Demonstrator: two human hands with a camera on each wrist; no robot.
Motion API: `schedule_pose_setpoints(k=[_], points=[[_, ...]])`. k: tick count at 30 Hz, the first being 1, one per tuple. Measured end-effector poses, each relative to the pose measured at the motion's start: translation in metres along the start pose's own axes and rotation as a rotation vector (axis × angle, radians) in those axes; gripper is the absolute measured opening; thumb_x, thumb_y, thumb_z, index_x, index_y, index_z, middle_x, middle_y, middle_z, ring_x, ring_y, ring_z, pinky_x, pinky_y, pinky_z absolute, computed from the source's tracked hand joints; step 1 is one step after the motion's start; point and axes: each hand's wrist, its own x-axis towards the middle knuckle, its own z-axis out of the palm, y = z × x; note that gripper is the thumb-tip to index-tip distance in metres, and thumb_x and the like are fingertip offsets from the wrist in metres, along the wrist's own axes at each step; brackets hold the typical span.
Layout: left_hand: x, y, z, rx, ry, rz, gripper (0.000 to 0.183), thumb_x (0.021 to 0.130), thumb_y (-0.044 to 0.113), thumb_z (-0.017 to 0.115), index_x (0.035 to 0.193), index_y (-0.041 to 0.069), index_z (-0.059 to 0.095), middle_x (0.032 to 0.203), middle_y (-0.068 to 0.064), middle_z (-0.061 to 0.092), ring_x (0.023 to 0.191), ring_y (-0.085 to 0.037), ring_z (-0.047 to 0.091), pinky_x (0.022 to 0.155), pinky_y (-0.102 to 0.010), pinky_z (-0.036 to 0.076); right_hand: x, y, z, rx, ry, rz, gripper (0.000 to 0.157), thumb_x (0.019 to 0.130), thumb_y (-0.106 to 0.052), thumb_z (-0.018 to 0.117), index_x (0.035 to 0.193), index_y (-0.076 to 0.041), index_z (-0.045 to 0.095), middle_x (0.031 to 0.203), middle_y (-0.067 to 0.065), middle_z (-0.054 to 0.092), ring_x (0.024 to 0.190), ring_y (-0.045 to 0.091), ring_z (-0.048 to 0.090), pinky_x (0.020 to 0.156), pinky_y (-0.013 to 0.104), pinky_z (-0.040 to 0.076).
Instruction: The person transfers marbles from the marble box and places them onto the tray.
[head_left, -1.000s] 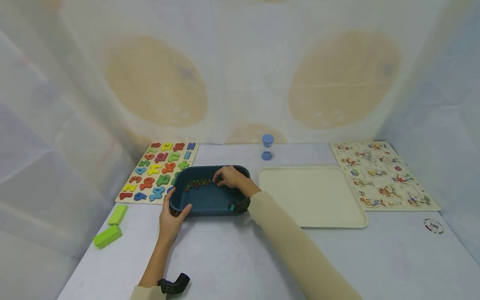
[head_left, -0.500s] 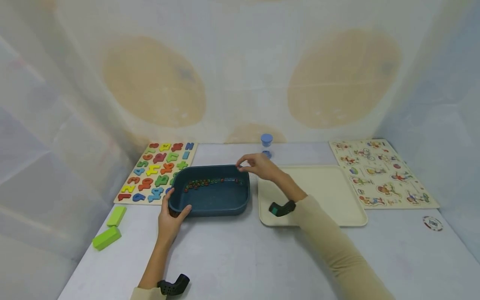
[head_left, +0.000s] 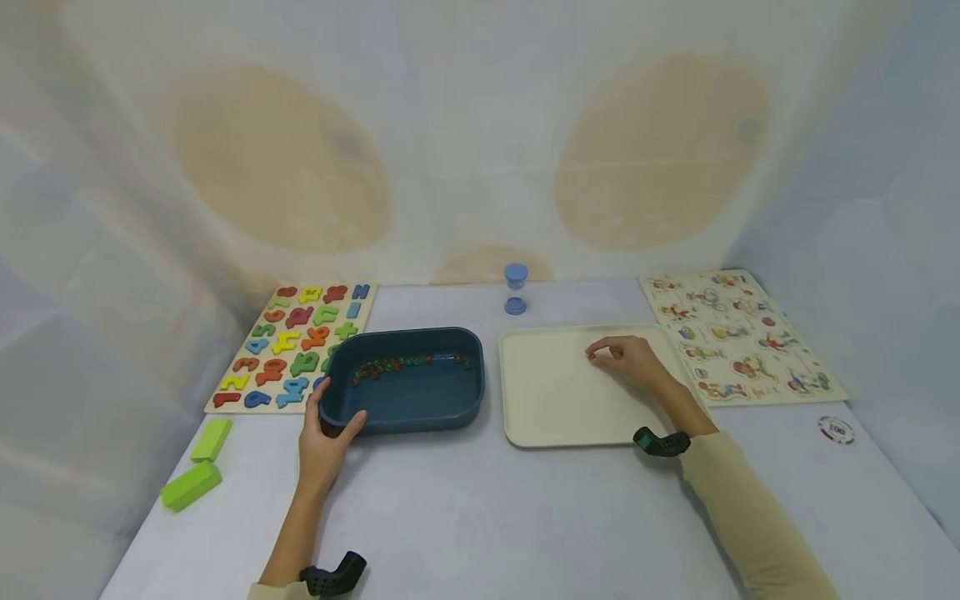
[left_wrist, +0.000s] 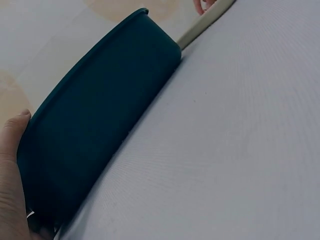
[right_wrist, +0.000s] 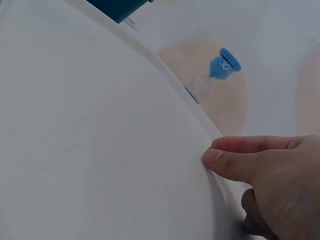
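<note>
My left hand (head_left: 322, 446) holds the near left corner of a dark teal tub (head_left: 420, 408), thumb on the front wall and fingers at the left side. In the left wrist view the tub's wall (left_wrist: 100, 110) fills much of the picture. Small red and green beads (head_left: 378, 367) lie in a loose row along the tub's far side. Over the cream tray (head_left: 555, 417) is my right hand (head_left: 633, 362), thumb and forefinger pinched together. The bead between those fingertips is mostly hidden; in the right wrist view the fingertips (right_wrist: 214, 155) are close above the tray.
Behind the tub and tray stands a blue sand timer (head_left: 515, 287). A number puzzle board (head_left: 300, 350) lies at the left, a picture puzzle board (head_left: 738, 342) at the right. Two green blocks (head_left: 191, 485) sit front left, and a round 100 chip (head_left: 836, 430) lies far right.
My right hand has lifted out of the tub with a bead pinched in its fingers and moved right, over the tray. The left hand keeps its hold on the tub.
</note>
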Motion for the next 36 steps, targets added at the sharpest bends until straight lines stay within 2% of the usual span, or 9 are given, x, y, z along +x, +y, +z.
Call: schedule_pose_setpoints(k=[4,7,13,19,21,24,27,32,36], points=[[0.001,0.001,0.0,-0.005,-0.001,0.005,0.075,0.077,0.035,0.069,0.137,0.037,0.025,0.145,0.003,0.024,0.13,-0.021,0.03,0.103,-0.043,0.032,0.003,-0.009,-0.003,0.001,0.024,-0.054,0.021,0.082,-0.023,0.065,0.101,-0.015,0.067,0.05,-0.004,0.029,0.046,0.01,0.022,0.044,0.025,0.024],[0.001,0.0,0.001,-0.007,-0.003,0.001,0.075,0.077,0.033,0.069,0.137,0.038,0.024,0.146,0.002,0.024,0.13,-0.021,0.031,0.102,-0.042,0.033,0.013,-0.031,-0.004,0.056,0.05,-0.124,0.023,0.081,-0.02,0.066,0.102,-0.012,0.067,0.049,-0.005,0.027,0.042,0.008,0.025,0.041,0.024,0.028],[-0.001,0.001,-0.001,-0.009,0.01,0.002,0.075,0.077,0.031,0.07,0.137,0.038,0.025,0.145,0.001,0.025,0.128,-0.022,0.034,0.1,-0.042,0.035,0.055,-0.115,0.007,0.152,0.001,-0.25,0.022,0.081,-0.023,0.066,0.102,-0.017,0.068,0.049,-0.003,0.028,0.042,0.01,0.022,0.042,0.025,0.028],[0.0,0.002,-0.001,-0.026,0.003,0.004,0.075,0.077,0.032,0.07,0.137,0.038,0.025,0.145,0.003,0.026,0.128,-0.019,0.034,0.101,-0.039,0.034,0.099,-0.18,0.049,0.137,-0.168,-0.335,0.022,0.082,-0.025,0.065,0.102,-0.016,0.068,0.048,0.0,0.032,0.044,0.013,0.024,0.045,0.024,0.025],[0.001,0.002,-0.001,-0.034,0.005,0.007,0.075,0.077,0.031,0.07,0.137,0.037,0.026,0.145,0.003,0.026,0.128,-0.019,0.033,0.101,-0.04,0.034,0.11,-0.19,0.065,0.125,-0.233,-0.323,0.021,0.082,-0.024,0.064,0.101,-0.017,0.068,0.054,-0.001,0.044,0.048,0.011,0.031,0.049,0.022,0.032],[0.001,0.001,-0.001,-0.029,0.003,0.01,0.075,0.077,0.03,0.07,0.138,0.036,0.026,0.145,0.003,0.026,0.128,-0.021,0.034,0.101,-0.041,0.034,0.119,-0.2,0.084,0.074,-0.311,-0.309,0.019,0.083,-0.02,0.064,0.101,-0.016,0.068,0.081,-0.002,0.063,0.066,0.009,0.051,0.065,0.021,0.045],[0.001,0.001,-0.001,-0.02,0.004,0.012,0.075,0.077,0.031,0.07,0.137,0.037,0.026,0.144,0.003,0.027,0.128,-0.022,0.035,0.1,-0.043,0.034,0.124,-0.207,0.097,0.013,-0.358,-0.315,0.02,0.083,-0.016,0.063,0.103,-0.015,0.068,0.11,-0.001,0.063,0.094,0.012,0.057,0.083,0.026,0.047],[0.002,-0.001,-0.001,-0.034,0.011,0.021,0.074,0.077,0.032,0.07,0.136,0.039,0.027,0.143,0.004,0.028,0.126,-0.02,0.037,0.1,-0.041,0.035,0.13,-0.215,0.109,-0.1,-0.395,-0.348,0.023,0.082,-0.014,0.064,0.105,-0.012,0.067,0.104,0.002,0.064,0.081,0.014,0.055,0.073,0.026,0.046],[0.003,-0.003,-0.001,-0.03,0.013,0.022,0.074,0.077,0.032,0.07,0.136,0.039,0.027,0.143,0.003,0.029,0.124,-0.021,0.039,0.098,-0.042,0.037,0.131,-0.218,0.115,-0.166,-0.435,-0.303,0.026,0.081,-0.015,0.066,0.107,-0.011,0.066,0.088,0.005,0.062,0.066,0.014,0.045,0.061,0.024,0.039]])
